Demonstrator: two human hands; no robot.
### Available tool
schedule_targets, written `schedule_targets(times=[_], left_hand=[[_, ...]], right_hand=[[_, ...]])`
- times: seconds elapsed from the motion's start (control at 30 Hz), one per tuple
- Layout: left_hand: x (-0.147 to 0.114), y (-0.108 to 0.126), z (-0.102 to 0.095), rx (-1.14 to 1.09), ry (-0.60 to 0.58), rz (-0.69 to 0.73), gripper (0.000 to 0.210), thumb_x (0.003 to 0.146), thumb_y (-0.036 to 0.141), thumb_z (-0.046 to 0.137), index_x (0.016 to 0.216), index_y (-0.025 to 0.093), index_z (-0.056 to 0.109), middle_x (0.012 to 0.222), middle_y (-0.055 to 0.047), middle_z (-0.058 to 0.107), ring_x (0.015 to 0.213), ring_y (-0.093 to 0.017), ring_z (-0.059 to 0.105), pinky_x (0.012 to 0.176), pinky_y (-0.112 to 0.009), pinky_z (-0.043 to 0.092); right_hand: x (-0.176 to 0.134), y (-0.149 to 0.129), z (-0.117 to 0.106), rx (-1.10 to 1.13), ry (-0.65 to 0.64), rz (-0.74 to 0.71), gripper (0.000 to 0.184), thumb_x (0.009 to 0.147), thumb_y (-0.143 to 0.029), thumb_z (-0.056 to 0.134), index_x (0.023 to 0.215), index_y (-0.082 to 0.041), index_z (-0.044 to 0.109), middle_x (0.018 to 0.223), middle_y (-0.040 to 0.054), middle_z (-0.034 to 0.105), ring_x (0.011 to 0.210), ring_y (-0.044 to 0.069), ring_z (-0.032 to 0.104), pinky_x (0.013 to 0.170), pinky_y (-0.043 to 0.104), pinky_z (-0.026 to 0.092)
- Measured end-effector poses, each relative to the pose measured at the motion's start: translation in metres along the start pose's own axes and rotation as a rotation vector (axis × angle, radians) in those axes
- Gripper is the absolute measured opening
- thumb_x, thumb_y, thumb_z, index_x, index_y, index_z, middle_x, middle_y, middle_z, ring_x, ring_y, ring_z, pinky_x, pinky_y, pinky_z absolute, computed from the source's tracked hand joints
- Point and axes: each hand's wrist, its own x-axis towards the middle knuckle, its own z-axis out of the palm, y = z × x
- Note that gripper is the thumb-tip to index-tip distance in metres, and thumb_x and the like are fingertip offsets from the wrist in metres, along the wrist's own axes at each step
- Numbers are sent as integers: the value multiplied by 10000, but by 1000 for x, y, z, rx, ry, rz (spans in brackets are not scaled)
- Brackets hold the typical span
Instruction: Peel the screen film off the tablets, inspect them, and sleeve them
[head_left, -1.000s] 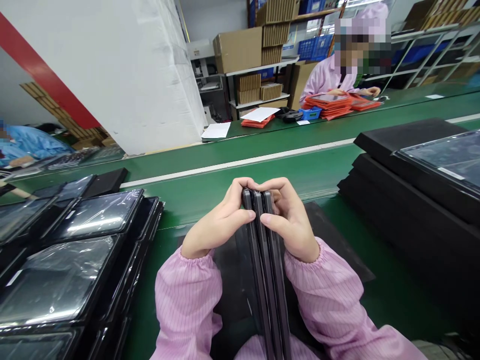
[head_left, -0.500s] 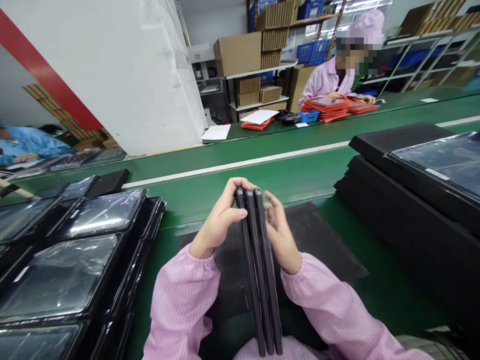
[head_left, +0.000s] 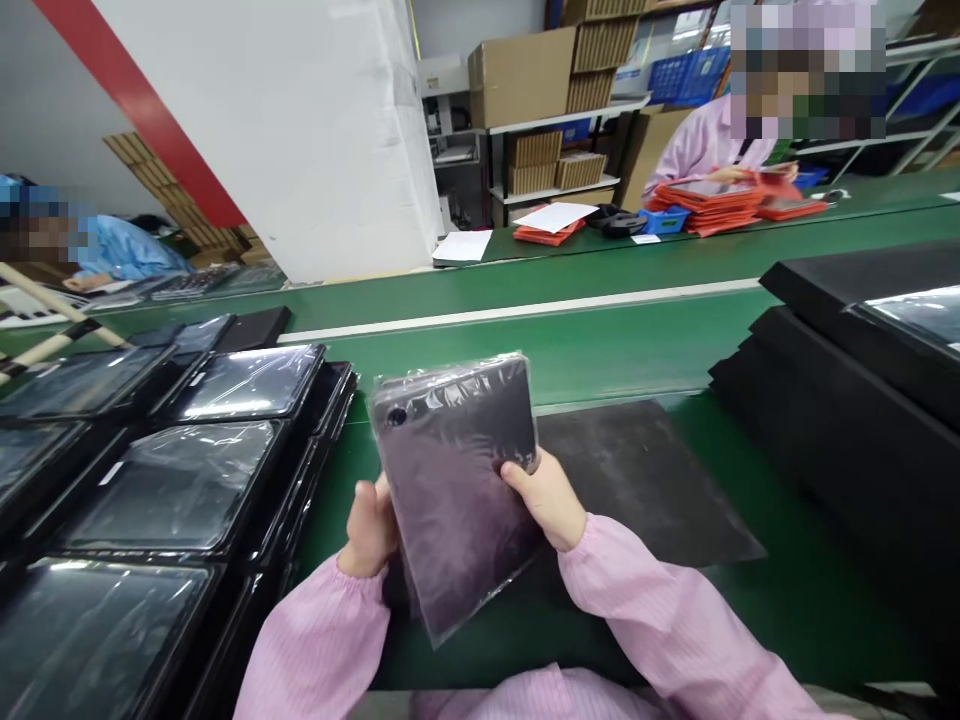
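Observation:
Up in front of me is a stack of dark tablets [head_left: 457,490] in clear plastic film, the nearest with its back and round camera toward me. My right hand [head_left: 551,495] grips the stack's right edge, thumb lying on the back of the front tablet. Against the left edge rests my left hand [head_left: 373,530], thumb pointing up and the other fingers hidden behind the stack. Beneath them a black mat [head_left: 652,480] lies on the green work surface [head_left: 360,640].
Piles of film-wrapped tablets [head_left: 180,480] stand at left. Black foam blocks [head_left: 862,400] are stacked at right, a wrapped tablet on top. Across the green line, a co-worker in pink [head_left: 697,145] handles red-orange pieces [head_left: 709,210]. Another person in blue [head_left: 135,245] sits far left.
The tablets have turned from edge-on and upright to showing a broad back face. My right thumb is now on that face, and my left hand has moved lower along the left side.

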Motion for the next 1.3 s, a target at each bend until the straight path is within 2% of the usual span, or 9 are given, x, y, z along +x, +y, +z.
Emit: schedule_targets(times=[0.07, 0.17, 0.3, 0.4, 0.5, 0.83, 1.03, 1.17, 1.3], left_hand=[[-16, -18, -29, 137, 39, -180, 619, 568, 650, 820, 969, 195, 696, 956, -96, 729, 912, -317, 673, 760, -407, 562], [-21, -35, -47, 279, 50, -291, 643, 537, 390, 912, 1089, 170, 669, 1104, -91, 717, 1048, -310, 645, 916, -400, 517], [-12, -38, -46, 190, 27, -312, 584, 615, 345, 869, 1128, 162, 660, 1127, -87, 715, 1074, -294, 636, 948, -397, 497], [-12, -37, -49, 154, 11, -331, 571, 604, 317, 880, 1109, 158, 666, 1110, -86, 718, 1063, -291, 640, 943, -400, 499], [-17, -38, -55, 134, -55, -323, 553, 622, 311, 877, 1115, 167, 670, 1096, -83, 720, 1048, -284, 647, 936, -404, 506], [-17, -38, -57, 97, -126, -288, 543, 635, 279, 866, 1121, 175, 647, 1117, -93, 702, 1078, -289, 637, 960, -440, 502], [-17, -37, -57, 152, -145, -265, 548, 645, 340, 861, 1118, 150, 660, 1090, -115, 707, 1049, -315, 647, 933, -456, 515], [-17, -34, -57, 203, -184, -285, 478, 707, 389, 815, 1103, 152, 687, 1031, -105, 726, 986, -310, 673, 897, -439, 534], [-16, -32, -57, 208, -210, -262, 520, 716, 380, 812, 1166, 158, 673, 1107, -112, 718, 1050, -317, 663, 947, -444, 521]], right_hand=[[4, -2, -2, -66, 62, 46, 574, 643, -569, 823, 1010, -158, 666, 1059, 123, 741, 1003, 287, 685, 927, 412, 519], [13, -3, -1, -145, 85, 101, 513, 713, -538, 765, 1032, -151, 659, 1034, 124, 741, 978, 282, 693, 893, 413, 536], [20, -4, -3, -287, 55, 120, 466, 738, -489, 741, 1043, -146, 662, 1046, 131, 732, 975, 287, 688, 894, 440, 533], [15, -9, -12, -460, 148, -20, 475, 740, -471, 722, 1093, -159, 663, 1112, 124, 708, 981, 267, 678, 875, 417, 551], [1, -13, -24, -620, 266, -146, 356, 777, -475, 677, 970, -176, 700, 959, 93, 723, 820, 224, 691, 744, 350, 582], [-28, -25, -17, -986, 254, -316, 159, 878, -352, 600, 785, -229, 639, 662, -27, 612, 554, 118, 573, 563, 225, 472], [-41, -27, 32, -898, -19, -427, 135, 950, -222, 514, 821, -222, 555, 739, -14, 597, 593, 110, 574, 571, 216, 461], [-58, -21, 72, -782, -317, -480, 194, 945, -161, 457, 769, -214, 519, 716, -9, 606, 579, 108, 575, 531, 214, 432], [-74, 2, 86, -848, -720, -657, 329, 984, -218, 429, 665, -203, 505, 608, -33, 563, 480, 97, 482, 424, 254, 322]])
